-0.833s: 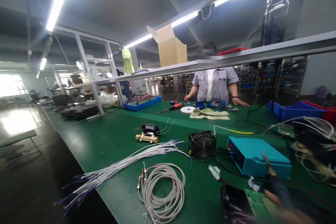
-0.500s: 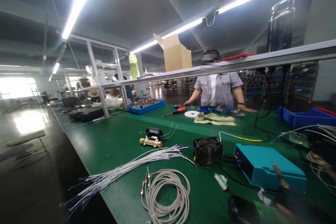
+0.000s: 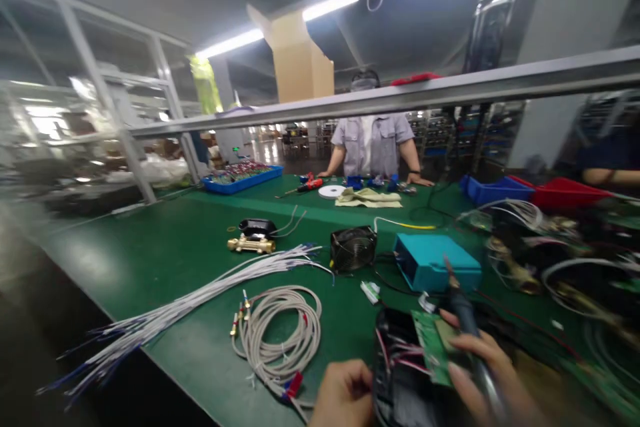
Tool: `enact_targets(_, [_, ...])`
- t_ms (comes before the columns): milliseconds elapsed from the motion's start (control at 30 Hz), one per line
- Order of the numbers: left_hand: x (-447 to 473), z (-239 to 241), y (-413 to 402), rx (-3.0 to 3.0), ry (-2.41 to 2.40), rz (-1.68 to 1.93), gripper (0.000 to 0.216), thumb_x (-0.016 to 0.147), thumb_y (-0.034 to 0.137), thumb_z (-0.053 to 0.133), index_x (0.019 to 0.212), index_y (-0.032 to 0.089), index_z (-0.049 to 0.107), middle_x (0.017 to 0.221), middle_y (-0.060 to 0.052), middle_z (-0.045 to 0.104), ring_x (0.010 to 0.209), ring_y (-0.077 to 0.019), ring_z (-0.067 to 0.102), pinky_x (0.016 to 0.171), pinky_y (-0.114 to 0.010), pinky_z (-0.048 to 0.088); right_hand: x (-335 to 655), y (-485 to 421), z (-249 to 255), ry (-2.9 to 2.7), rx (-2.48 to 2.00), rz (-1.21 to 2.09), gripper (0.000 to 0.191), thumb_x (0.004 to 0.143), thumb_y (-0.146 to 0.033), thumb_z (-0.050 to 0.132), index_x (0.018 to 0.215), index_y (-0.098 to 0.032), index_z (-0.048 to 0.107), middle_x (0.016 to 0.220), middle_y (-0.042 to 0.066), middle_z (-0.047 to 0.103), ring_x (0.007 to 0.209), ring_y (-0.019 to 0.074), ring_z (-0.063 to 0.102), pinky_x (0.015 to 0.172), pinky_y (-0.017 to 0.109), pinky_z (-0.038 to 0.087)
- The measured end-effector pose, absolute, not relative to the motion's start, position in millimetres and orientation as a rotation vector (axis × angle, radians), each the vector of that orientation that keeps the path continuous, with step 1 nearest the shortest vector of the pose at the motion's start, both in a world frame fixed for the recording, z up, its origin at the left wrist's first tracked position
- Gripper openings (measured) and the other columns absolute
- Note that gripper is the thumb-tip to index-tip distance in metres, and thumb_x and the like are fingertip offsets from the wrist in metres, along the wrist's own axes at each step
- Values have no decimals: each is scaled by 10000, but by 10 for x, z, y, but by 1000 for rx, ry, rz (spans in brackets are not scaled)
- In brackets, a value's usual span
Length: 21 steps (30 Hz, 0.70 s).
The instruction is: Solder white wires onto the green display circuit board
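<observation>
My right hand [image 3: 493,370] is wrapped round a soldering iron [image 3: 467,320], its tip pointing up and away from me. The fingers of that hand also lie against a green circuit board [image 3: 431,347]; whether they grip it I cannot tell. Under the board is an open black plastic housing [image 3: 400,393] with pink and white wires inside. My left hand [image 3: 345,393] is closed at the housing's left edge, fingers curled. To the left lies a coil of grey cable [image 3: 313,340] with brass-coloured ends. A teal box [image 3: 440,260] stands beyond the iron.
A bundle of white wires [image 3: 200,297] hangs over the table edge. A black fan [image 3: 353,249] and a brass fitting [image 3: 251,244] lie farther back. Blue [image 3: 495,191] and red [image 3: 565,192] bins stand at right. Overhead runs a shelf [image 3: 350,103]; a person [image 3: 373,143] stands opposite.
The view has swung right and down. My left hand has come into view at the black housing. The housing, board and my right hand with the iron now show more fully.
</observation>
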<state>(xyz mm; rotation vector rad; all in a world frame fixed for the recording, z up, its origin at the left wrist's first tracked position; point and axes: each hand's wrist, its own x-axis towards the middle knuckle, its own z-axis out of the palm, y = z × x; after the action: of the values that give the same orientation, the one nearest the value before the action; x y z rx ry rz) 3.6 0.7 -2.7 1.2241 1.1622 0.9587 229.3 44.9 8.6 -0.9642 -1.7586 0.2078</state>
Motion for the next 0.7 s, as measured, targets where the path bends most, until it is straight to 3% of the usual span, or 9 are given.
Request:
enact_targets(100, [55, -10, 21, 1119, 1135, 953, 496, 728, 624, 688, 682, 159, 523, 534, 39, 526, 449, -89, 482, 460, -215, 411, 2275, 327, 185, -1819, -994, 254, 165, 945, -322, 525, 1106, -292, 542, 1307, 74, 606, 1181, 230, 633, 961, 345, 554])
enact_targets(200, [-50, 184, 78, 1152, 1195, 1032, 487, 736, 620, 676, 807, 141, 626, 588, 16, 575, 442, -93, 463, 432, -206, 366, 2254, 287, 271, -1841, -986, 303, 161, 946, -268, 524, 1106, -274, 531, 1299, 94, 602, 1235, 226, 592, 990, 349, 525])
enact_targets(333, [-97, 489, 176, 1521, 1384, 1277, 308, 778, 450, 691, 918, 183, 753, 869, -53, 648, 664, -144, 546, 555, -235, 396, 2249, 269, 312, -1833, -989, 354, 148, 944, -250, 520, 1090, -259, 537, 1297, 105, 593, 1229, 233, 592, 985, 359, 523])
enact_targets(467, [23, 561, 252, 1647, 1306, 1376, 126, 771, 318, 695, 727, 208, 738, 894, -49, 640, 895, -208, 569, 791, -298, 423, 2258, 266, 302, -1840, -973, 360, 166, 946, -261, 523, 1111, -269, 537, 1318, 97, 579, 1251, 233, 575, 1002, 354, 508])
enact_targets(533, [73, 534, 260, 1573, 1207, 1415, 155, 791, 306, 690, 682, 197, 699, 870, -43, 650, 910, -207, 568, 844, -306, 409, 2262, 266, 296, -1846, -973, 361, 177, 951, -259, 520, 1127, -275, 530, 1325, 93, 573, 1255, 226, 570, 1014, 354, 499])
enact_targets(700, [101, 463, 208, 1376, 1025, 1302, 246, 837, 376, 694, 704, 171, 718, 748, -32, 641, 765, -172, 558, 740, -262, 417, 2265, 269, 295, -1846, -964, 370, 189, 963, -249, 508, 1149, -279, 517, 1340, 93, 559, 1261, 218, 561, 1027, 360, 492])
